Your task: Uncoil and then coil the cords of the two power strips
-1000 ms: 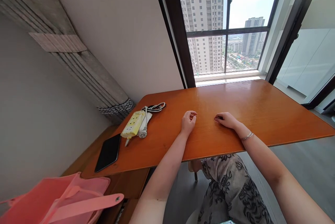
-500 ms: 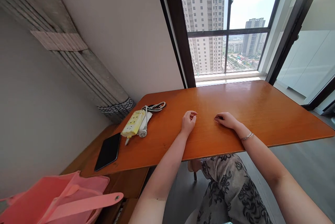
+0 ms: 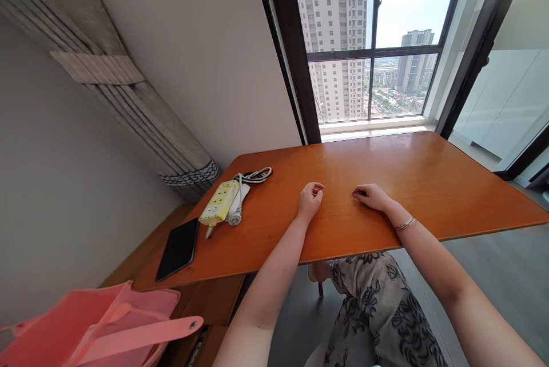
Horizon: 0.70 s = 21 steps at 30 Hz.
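Note:
My left hand (image 3: 310, 201) rests on its side on the brown wooden table (image 3: 266, 241). Its fingers are loosely curled in, and I see nothing held in them. To its right, with a gap of bare wood between, lies my right hand (image 3: 372, 196), palm down with the fingers bent under; no object shows in it. A thin silver bracelet (image 3: 405, 223) circles my right wrist. Nearest to my left hand, some way to its left, is a pale yellow power strip (image 3: 219, 201) with its white plug (image 3: 235, 218) and a coiled cord (image 3: 257, 175).
A black tablet (image 3: 178, 248) lies at the table's left end. Below it, a pink bag (image 3: 107, 327) stands on a wooden bench. A curtain (image 3: 171, 132) hangs along the left wall. Behind the table is a window (image 3: 373, 54), and my patterned trousers (image 3: 373, 298) show under the front edge.

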Each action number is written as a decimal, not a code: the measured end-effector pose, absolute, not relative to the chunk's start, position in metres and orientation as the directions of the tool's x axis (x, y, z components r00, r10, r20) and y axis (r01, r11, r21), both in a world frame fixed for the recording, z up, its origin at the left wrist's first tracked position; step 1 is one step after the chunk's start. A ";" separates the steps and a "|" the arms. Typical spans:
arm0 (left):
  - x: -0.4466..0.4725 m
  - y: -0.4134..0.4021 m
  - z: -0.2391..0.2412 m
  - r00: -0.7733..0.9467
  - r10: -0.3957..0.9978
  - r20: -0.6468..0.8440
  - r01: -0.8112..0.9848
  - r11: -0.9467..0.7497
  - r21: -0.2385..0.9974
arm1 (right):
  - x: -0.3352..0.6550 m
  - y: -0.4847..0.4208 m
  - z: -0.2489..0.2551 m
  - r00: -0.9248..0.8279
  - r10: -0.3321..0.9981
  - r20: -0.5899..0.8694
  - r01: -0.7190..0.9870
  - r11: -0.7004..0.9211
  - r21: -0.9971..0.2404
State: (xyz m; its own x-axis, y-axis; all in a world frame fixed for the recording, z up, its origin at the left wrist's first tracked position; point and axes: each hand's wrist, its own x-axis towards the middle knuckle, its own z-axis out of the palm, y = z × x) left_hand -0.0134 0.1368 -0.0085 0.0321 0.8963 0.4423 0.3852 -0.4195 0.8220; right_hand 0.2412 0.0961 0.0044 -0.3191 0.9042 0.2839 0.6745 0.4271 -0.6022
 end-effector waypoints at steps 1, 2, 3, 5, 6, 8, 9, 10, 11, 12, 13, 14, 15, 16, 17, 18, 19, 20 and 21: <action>-0.013 0.137 -0.008 0.035 0.895 0.444 0.382 -0.423 0.822 | 0.241 0.096 0.004 -0.318 0.904 0.285 0.675 0.427 -0.602; -0.014 0.137 -0.008 0.037 0.895 0.445 0.379 -0.425 0.822 | 0.241 0.097 0.004 -0.317 0.904 0.285 0.675 0.427 -0.602; -0.014 0.137 -0.008 0.037 0.895 0.445 0.378 -0.425 0.823 | 0.242 0.097 0.003 -0.317 0.905 0.285 0.675 0.426 -0.602; -0.014 0.137 -0.007 0.036 0.897 0.440 0.377 -0.420 0.825 | 0.242 0.097 0.003 -0.318 0.905 0.284 0.674 0.426 -0.603; -0.014 0.136 -0.007 0.035 0.899 0.436 0.379 -0.416 0.827 | 0.241 0.097 0.003 -0.320 0.904 0.283 0.674 0.428 -0.602; -0.013 0.136 -0.007 0.032 0.903 0.428 0.382 -0.407 0.830 | 0.241 0.097 0.004 -0.322 0.904 0.282 0.678 0.428 -0.597; -0.013 0.135 -0.007 0.030 0.905 0.425 0.384 -0.403 0.831 | 0.241 0.097 0.004 -0.321 0.904 0.281 0.680 0.427 -0.596; -0.013 0.135 -0.006 0.028 0.905 0.423 0.385 -0.401 0.831 | 0.241 0.097 0.005 -0.320 0.905 0.279 0.681 0.424 -0.596; -0.013 0.135 -0.006 0.027 0.905 0.424 0.386 -0.401 0.831 | 0.241 0.097 0.005 -0.319 0.906 0.277 0.682 0.422 -0.597; -0.013 0.135 -0.006 0.027 0.905 0.425 0.387 -0.402 0.830 | 0.241 0.097 0.005 -0.318 0.907 0.276 0.682 0.421 -0.597; -0.012 0.135 -0.006 0.028 0.904 0.427 0.388 -0.403 0.829 | 0.241 0.097 0.005 -0.319 0.907 0.275 0.682 0.421 -0.598; -0.012 0.135 -0.006 0.029 0.903 0.428 0.388 -0.404 0.828 | 0.241 0.097 0.004 -0.319 0.906 0.277 0.681 0.423 -0.598; -0.012 0.135 -0.006 0.029 0.903 0.428 0.388 -0.405 0.828 | 0.241 0.097 0.004 -0.321 0.905 0.279 0.680 0.425 -0.598; -0.012 0.135 -0.006 0.027 0.903 0.428 0.388 -0.404 0.828 | 0.241 0.097 0.004 -0.322 0.904 0.282 0.677 0.428 -0.599; -0.012 0.135 -0.007 0.025 0.903 0.428 0.384 -0.404 0.830 | 0.242 0.097 0.004 -0.323 0.902 0.285 0.674 0.431 -0.600; -0.012 0.135 -0.007 0.022 0.903 0.430 0.379 -0.405 0.832 | 0.242 0.097 0.003 -0.324 0.902 0.286 0.672 0.432 -0.602; -0.012 0.135 -0.007 0.020 0.902 0.432 0.373 -0.408 0.833 | 0.242 0.097 0.003 -0.324 0.902 0.287 0.670 0.432 -0.604; -0.012 0.135 -0.007 0.018 0.900 0.435 0.368 -0.410 0.834 | 0.242 0.097 0.003 -0.323 0.902 0.287 0.667 0.432 -0.607; -0.012 0.135 -0.007 0.017 0.900 0.436 0.365 -0.412 0.835 | 0.241 0.096 0.003 -0.322 0.902 0.287 0.666 0.431 -0.608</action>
State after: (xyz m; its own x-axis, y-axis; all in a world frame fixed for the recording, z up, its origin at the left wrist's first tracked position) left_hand -0.0121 0.1350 -0.0074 0.0169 0.8997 0.4361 0.3648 -0.4116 0.8351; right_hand 0.2414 0.0964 0.0034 -0.3224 0.9021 0.2867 0.6663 0.4314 -0.6082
